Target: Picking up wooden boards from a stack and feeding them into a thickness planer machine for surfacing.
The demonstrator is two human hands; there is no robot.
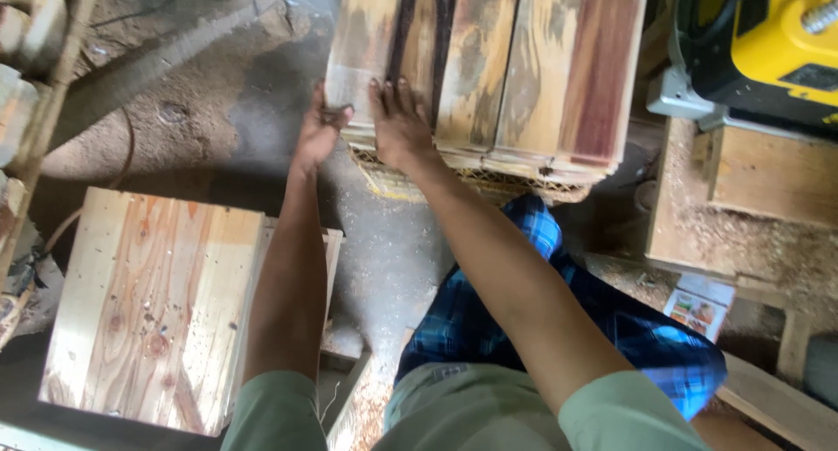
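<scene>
Sawdust-strewn concrete floor [384,241] under hands [362,123]

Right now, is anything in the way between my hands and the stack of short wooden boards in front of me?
Nothing visible. The left hand already grips the near left corner of the stack of short wooden boards, and the right hand lies flat on top of it.

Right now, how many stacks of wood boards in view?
2: far stack on a mesh crate, both hands at its near left end; near-left stack beside the left arm. More may lie out of frame.
</scene>
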